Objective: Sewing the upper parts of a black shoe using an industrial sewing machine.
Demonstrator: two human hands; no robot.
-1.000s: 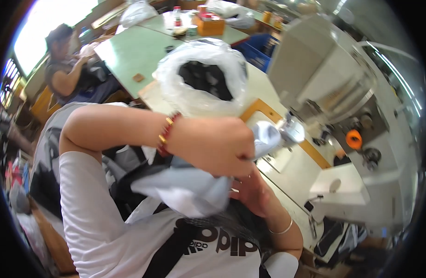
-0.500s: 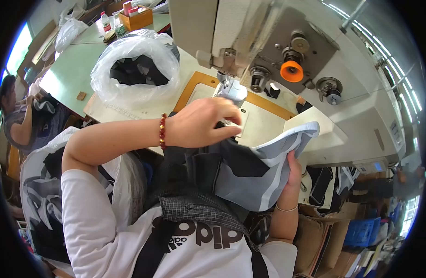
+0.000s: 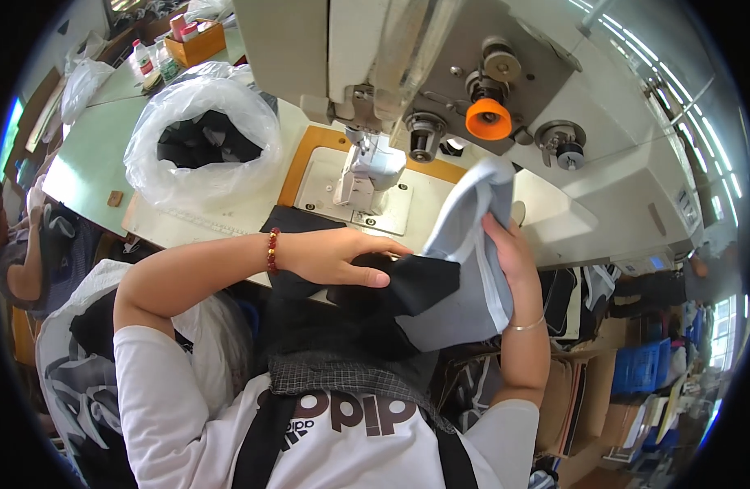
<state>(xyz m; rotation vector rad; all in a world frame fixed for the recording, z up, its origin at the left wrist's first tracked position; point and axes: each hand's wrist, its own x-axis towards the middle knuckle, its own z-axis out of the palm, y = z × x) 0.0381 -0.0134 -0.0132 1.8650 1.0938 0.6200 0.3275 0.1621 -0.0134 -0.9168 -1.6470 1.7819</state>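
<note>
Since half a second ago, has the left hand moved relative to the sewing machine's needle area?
Yes. The left hand has come down and away from the needle area of the sewing machine; it now lies flat on the black fabric at the table edge.

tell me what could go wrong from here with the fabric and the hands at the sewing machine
The left hand presses the black fabric flat close to the presser foot; fingers could drift under it. The right hand lifts the grey fabric up beside the machine head, where a fold might snag on the knobs. Much of the cloth hangs off the table edge and could drag the work askew.
</note>
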